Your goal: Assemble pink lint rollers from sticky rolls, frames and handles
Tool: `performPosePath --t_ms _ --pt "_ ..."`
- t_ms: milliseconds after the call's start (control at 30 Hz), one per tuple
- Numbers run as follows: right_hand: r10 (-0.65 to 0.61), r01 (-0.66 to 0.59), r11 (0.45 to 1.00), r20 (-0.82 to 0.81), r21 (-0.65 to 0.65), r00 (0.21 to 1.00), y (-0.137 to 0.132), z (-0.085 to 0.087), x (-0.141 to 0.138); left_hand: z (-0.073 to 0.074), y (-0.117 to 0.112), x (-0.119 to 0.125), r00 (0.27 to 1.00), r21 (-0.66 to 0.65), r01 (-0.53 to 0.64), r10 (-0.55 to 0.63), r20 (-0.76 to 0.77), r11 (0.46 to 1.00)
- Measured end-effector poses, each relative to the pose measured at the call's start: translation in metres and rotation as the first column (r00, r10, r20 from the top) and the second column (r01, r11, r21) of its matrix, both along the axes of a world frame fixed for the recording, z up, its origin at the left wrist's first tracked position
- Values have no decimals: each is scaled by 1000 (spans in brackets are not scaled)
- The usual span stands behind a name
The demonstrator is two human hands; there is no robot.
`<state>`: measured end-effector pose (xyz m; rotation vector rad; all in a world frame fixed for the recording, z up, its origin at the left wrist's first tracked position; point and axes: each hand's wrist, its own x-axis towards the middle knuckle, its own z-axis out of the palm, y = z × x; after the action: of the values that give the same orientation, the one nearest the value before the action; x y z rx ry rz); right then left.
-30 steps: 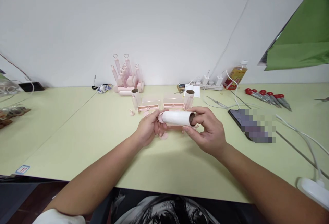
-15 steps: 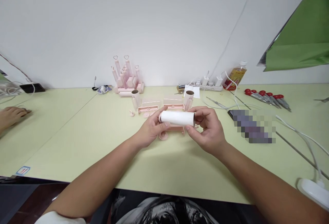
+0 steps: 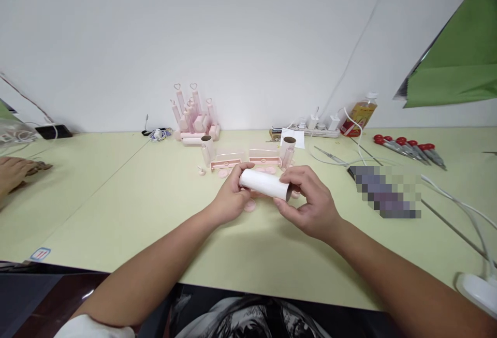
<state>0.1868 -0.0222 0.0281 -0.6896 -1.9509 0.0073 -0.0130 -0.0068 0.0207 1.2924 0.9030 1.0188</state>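
Note:
A white cardboard tube (image 3: pixel 264 182) is held above the table between both hands, its right end tilted down with the dark opening showing. My left hand (image 3: pixel 232 196) grips its left end, fingers behind and thumb below. At the right end, my right hand (image 3: pixel 308 201) pinches the rim between thumb and fingers. Just behind stand two more tubes, a left one (image 3: pixel 207 147) and a right one (image 3: pixel 288 146). Between them lie open pink boxes with clear lids, a left box (image 3: pixel 225 164) and a right box (image 3: pixel 264 161). Small pink discs lie partly hidden under my hands.
Pink parts with heart-shaped tops (image 3: pixel 192 115) are stacked by the wall. At the right are a power strip (image 3: pixel 320 132), a bottle (image 3: pixel 359 114), red-ended tools (image 3: pixel 407 146) and a blurred dark object (image 3: pixel 382 193) with cables. Another person's hand (image 3: pixel 17 172) rests at far left.
The tube's right end has tipped downward and toward me. My right hand's fingers have moved from the open end onto the tube's top edge. The view has shifted slightly.

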Motion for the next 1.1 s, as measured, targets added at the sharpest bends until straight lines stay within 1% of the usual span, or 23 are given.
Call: performPosePath --t_ms 133,200,300,467,633,867,967,1100 --pt "7 -8 1000 22 23 1000 1 -1 0 0 -1 2 998 16 -57 57 -18 998" --pt "17 -17 1000 12 1 1000 2 -1 0 1 -1 3 996 24 -82 83 -21 996" --pt "23 -23 998 -15 -50 1000 2 -1 0 2 -1 2 996 32 -86 86 -10 996" --pt "22 -25 996 -34 -90 999 1 -1 1 0 0 1 999 23 -25 24 45 999" --pt "35 -39 993 -37 -112 999 1 -1 1 -1 0 -1 998 53 38 -41 51 998" --pt "41 -46 991 -42 -124 998 1 -1 1 0 -1 -4 999 69 47 -47 2 997" --pt "49 -54 990 -47 -128 998 0 0 0 -1 0 -5 996 97 85 -85 -2 992" --pt "61 -69 986 -54 -154 997 0 -1 1 -7 2 -7 987 149 147 -156 50 978"
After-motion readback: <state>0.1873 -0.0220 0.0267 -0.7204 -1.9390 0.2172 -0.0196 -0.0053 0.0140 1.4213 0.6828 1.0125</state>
